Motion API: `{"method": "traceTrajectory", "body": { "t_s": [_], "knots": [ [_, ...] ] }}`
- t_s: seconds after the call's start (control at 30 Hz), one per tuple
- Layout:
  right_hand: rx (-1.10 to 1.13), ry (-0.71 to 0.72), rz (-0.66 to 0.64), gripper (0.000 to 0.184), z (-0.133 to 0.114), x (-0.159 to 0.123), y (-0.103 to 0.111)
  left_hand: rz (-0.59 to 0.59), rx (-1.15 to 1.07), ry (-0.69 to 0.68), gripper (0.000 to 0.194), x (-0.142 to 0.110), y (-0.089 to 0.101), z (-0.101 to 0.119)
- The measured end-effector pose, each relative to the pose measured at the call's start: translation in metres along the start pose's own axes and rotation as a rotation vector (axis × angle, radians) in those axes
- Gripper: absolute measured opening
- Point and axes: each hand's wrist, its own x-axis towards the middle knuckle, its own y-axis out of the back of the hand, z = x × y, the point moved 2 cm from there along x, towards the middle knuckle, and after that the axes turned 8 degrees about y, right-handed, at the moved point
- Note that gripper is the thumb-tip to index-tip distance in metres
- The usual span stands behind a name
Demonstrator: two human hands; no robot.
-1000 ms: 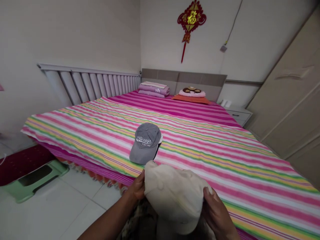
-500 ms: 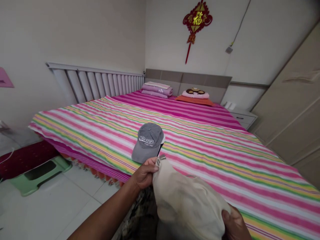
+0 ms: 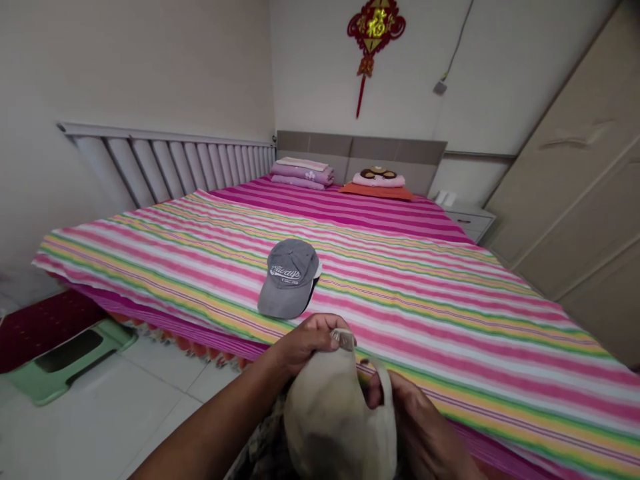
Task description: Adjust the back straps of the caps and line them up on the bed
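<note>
A cream baseball cap (image 3: pixel 325 407) is held low in front of me, its back opening and strap facing up and to the right. My left hand (image 3: pixel 313 339) pinches the strap end with the metal buckle (image 3: pixel 344 339). At the other side of the opening, my right hand (image 3: pixel 407 410) grips the cap by its loose strap edge, fingers partly hidden behind it. Just beyond, a grey baseball cap (image 3: pixel 290 277) with white lettering rests on the striped bedspread (image 3: pixel 450 313), its brim toward me. Something white and dark shows under its right side.
Folded purple bedding (image 3: pixel 303 173) and a pink folded pile (image 3: pixel 379 179) lie by the headboard (image 3: pixel 320 145). A green stool (image 3: pixel 75 357) stands on the floor at left. A white nightstand (image 3: pixel 470 220) is at far right, and a radiator (image 3: pixel 175 163) lines the left wall.
The cream cap has turned so its back opening shows. My left hand has moved right with the buckle end, and my right hand has come in closer to it. The grey cap stays put.
</note>
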Motion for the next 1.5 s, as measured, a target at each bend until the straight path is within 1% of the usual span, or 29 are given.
{"method": "traceTrajectory", "body": {
  "t_s": [0.07,0.1,0.17,0.23,0.3,0.37,0.43,0.53,0.6,0.7,0.77,0.83,0.9,0.97,1.03,1.1,1.17,1.23,1.33,1.5],
  "knots": [
    [0.120,0.012,0.032,0.032,-0.002,0.007,-0.005,-0.032,0.027,0.027,0.032,-0.001,-0.004,0.000],
    [0.196,0.036,0.053,0.028,-0.005,0.009,-0.007,-0.046,0.051,0.039,0.034,-0.002,-0.005,0.000],
    [0.328,0.117,0.105,0.027,-0.014,0.012,-0.010,-0.068,0.114,0.047,0.036,-0.005,-0.009,0.001],
    [0.405,0.188,0.139,0.030,-0.025,0.011,-0.013,-0.072,0.191,0.026,0.037,-0.007,-0.012,0.003],
    [0.400,0.209,0.147,0.035,-0.035,0.008,-0.016,-0.061,0.272,-0.003,0.037,-0.009,-0.015,0.005],
    [0.346,0.198,0.135,0.038,-0.041,0.002,-0.019,-0.039,0.350,-0.034,0.034,-0.012,-0.016,0.006],
    [0.272,0.161,0.137,0.035,-0.044,-0.003,-0.021,-0.005,0.422,-0.060,0.032,-0.013,-0.016,0.005],
    [0.156,0.081,0.152,0.025,-0.043,-0.008,-0.027,0.070,0.586,-0.109,0.037,-0.016,-0.015,0.002],
    [0.108,0.043,0.152,0.021,-0.040,-0.008,-0.033,0.102,0.762,-0.197,0.040,-0.018,-0.014,0.000],
    [0.065,0.044,0.156,0.022,-0.035,-0.006,-0.039,0.096,1.049,-0.428,0.036,-0.022,-0.015,-0.002],
    [0.049,0.049,0.154,0.025,-0.031,-0.004,-0.041,0.103,1.200,-0.560,0.031,-0.024,-0.016,-0.003],
    [0.053,0.046,0.152,0.026,-0.028,-0.003,-0.042,0.154,1.297,-0.639,0.022,-0.026,-0.016,-0.005],
    [0.061,0.040,0.156,0.026,-0.025,-0.002,-0.041,0.224,1.327,-0.664,0.018,-0.028,-0.016,-0.006],
    [0.061,0.029,0.163,0.026,-0.024,-0.002,-0.041,0.292,1.255,-0.620,0.018,-0.029,-0.015,-0.007],
    [0.056,0.013,0.169,0.028,-0.024,-0.001,-0.040,0.307,1.045,-0.499,0.021,-0.029,-0.012,-0.009],
    [0.049,0.003,0.185,0.029,-0.026,0.000,-0.040,0.254,0.732,-0.331,0.025,-0.026,-0.008,-0.014],
    [0.045,-0.002,0.197,0.029,-0.027,0.000,-0.040,0.162,0.421,-0.181,0.029,-0.022,-0.006,-0.019],
    [0.040,-0.004,0.189,0.028,-0.028,0.000,-0.040,0.104,0.200,-0.105,0.031,-0.018,-0.006,-0.023],
    [0.038,-0.023,0.157,0.028,-0.026,0.001,-0.040,0.067,0.040,-0.084,0.032,-0.013,-0.007,-0.028],
    [0.002,-0.052,0.150,0.029,-0.024,0.002,-0.038,0.081,-0.011,-0.068,0.034,-0.008,-0.008,-0.033]
  ]
}}
